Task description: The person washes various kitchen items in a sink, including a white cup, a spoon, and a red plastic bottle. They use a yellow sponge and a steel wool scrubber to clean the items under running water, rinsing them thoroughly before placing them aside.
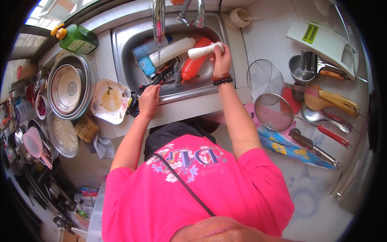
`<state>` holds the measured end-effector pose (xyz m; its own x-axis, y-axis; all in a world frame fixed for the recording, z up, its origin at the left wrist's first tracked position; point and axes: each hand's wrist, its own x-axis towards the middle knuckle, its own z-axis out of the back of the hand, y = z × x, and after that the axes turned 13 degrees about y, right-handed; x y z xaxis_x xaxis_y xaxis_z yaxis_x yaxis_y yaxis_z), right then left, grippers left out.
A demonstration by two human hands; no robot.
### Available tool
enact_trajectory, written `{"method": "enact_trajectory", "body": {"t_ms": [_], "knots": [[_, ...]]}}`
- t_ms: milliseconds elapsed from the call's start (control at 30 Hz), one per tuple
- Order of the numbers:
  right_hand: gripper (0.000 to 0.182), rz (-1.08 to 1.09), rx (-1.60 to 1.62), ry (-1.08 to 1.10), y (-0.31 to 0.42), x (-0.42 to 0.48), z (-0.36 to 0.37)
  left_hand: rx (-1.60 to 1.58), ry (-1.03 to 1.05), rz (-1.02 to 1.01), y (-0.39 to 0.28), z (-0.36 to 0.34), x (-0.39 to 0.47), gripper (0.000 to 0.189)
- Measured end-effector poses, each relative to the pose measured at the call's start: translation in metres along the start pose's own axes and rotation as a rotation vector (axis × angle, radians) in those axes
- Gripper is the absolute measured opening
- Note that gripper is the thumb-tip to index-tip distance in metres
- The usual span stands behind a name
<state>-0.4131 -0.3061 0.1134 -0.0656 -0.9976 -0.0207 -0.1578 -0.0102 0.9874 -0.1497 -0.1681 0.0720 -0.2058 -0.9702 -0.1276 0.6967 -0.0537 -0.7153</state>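
In my right hand [222, 59] is a small white bottle [201, 52], held over the right side of the stainless steel sink [208, 86]. My left hand [150, 98] rests at the sink's front edge, its fingertips by the dark handle of a black and red tool [161, 75]; whether it grips the handle is unclear. A red squeeze bottle [195, 65], a whitish translucent bottle [172, 52], a small blue bottle [146, 66] and a larger bluish bottle [148, 48] lie in the sink. Beside the tool is a grey scouring pad [177, 74]. Water runs from the faucet [158, 21].
A stained square dish [110, 101], nested bowls [70, 86] and a green pump bottle [79, 39] stand left. On the right are wire strainers [265, 80], a cleaver or knife with a wooden handle [335, 101], a ladle [313, 113] and a white grater [325, 39].
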Motion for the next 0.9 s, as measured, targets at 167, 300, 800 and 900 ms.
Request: {"method": "enact_trajectory", "body": {"t_ms": [167,300,800,900], "knots": [[0.035,0.032,0.039,-0.397,0.002,0.048,0.014,0.09,0.0,-0.082,0.032,-0.009,-0.016,0.013],[0.042,0.18,-0.107,-0.629,0.043,0.104,0.017,0.159,0.018,-0.111,0.027,-0.011,-0.017,0.01],[0.029,-0.102,-0.541,-0.581,0.043,0.213,0.073,0.149,-0.062,-0.171,0.035,-0.008,-0.018,0.01],[0.023,0.011,-0.677,-0.444,0.022,0.243,0.112,0.149,-0.069,-0.156,0.035,-0.012,-0.017,0.009]]}}
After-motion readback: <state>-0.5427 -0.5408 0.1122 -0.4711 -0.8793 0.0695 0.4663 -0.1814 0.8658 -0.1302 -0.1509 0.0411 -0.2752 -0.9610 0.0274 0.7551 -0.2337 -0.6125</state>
